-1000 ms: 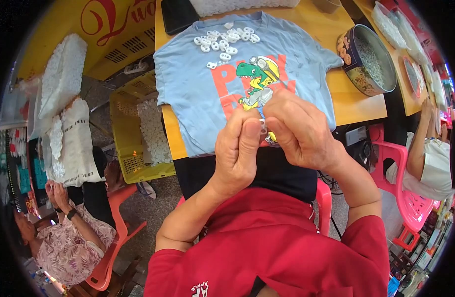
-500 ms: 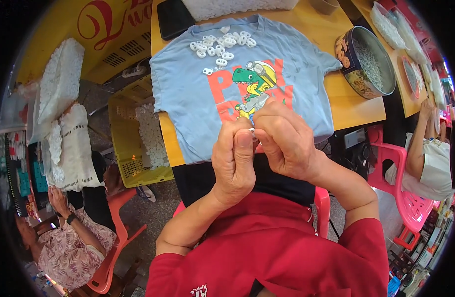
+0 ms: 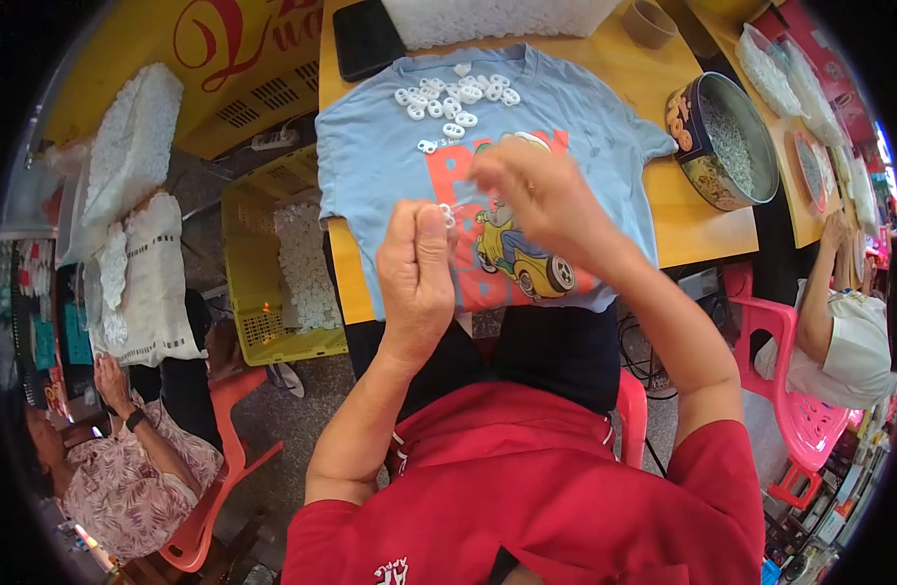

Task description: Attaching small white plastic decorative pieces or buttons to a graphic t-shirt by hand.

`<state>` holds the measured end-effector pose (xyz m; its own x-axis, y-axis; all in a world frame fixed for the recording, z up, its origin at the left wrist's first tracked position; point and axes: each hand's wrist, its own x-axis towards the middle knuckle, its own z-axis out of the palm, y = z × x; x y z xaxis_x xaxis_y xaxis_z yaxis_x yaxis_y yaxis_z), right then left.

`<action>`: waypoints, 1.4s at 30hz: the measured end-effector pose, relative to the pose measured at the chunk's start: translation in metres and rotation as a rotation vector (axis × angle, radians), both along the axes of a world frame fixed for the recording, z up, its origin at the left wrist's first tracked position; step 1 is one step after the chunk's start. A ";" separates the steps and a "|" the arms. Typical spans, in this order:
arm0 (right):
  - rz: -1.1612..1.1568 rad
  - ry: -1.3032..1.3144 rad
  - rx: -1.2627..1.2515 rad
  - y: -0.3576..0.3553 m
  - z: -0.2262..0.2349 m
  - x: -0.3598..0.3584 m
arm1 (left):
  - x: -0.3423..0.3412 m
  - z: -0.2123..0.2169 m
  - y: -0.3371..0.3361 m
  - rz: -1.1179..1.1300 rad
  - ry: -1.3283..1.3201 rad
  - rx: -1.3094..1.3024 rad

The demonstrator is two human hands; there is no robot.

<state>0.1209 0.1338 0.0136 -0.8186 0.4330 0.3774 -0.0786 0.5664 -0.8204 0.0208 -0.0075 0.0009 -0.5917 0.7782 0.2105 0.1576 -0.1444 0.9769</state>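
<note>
My left hand [image 3: 416,273] is closed, with thumb and fingers pinching a small white plastic piece with holes [image 3: 447,216]. Part of that piece sticks out past the fingertips; the rest is hidden. To its right, my right hand [image 3: 551,200] is raised over a light blue T-shirt [image 3: 375,180], apart from the left. Its fingers are bent and smeared by motion, so I cannot tell whether they hold anything. Farther back on the shirt lies a loose group of similar white two-holed pieces [image 3: 453,131].
A round tin [image 3: 700,146] of small silvery bits stands on the yellow table [image 3: 707,222] at right. Behind the shirt are a black flat object [image 3: 368,41] and a white-filled container [image 3: 497,24]. A yellow crate [image 3: 253,253] sits left. Co-workers sit on both sides.
My hands have come apart. The left has moved left with the white piece; the right has lifted away toward the middle of the shirt, uncovering more of its print.
</note>
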 end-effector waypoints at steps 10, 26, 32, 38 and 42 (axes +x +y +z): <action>-0.252 -0.177 0.725 0.043 -0.008 -0.046 | -0.002 -0.004 0.000 -0.046 -0.249 0.139; 0.004 0.089 -0.954 -0.011 0.029 0.000 | -0.005 0.002 -0.004 -0.017 -0.185 0.247; 0.058 0.119 -1.040 -0.026 0.032 0.016 | 0.002 0.009 -0.008 -0.066 -0.097 0.245; -0.001 0.173 -1.005 -0.043 0.025 0.013 | 0.008 0.001 -0.007 -0.094 -0.163 0.262; -0.104 0.271 -1.099 -0.058 0.010 0.005 | 0.009 0.000 -0.007 -0.076 -0.160 0.220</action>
<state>0.1260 0.0757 0.0236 -0.7089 0.6997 -0.0895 -0.3241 -0.4357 -0.8397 0.0296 -0.0143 0.0007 -0.5728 0.7674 0.2882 -0.0152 -0.3615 0.9323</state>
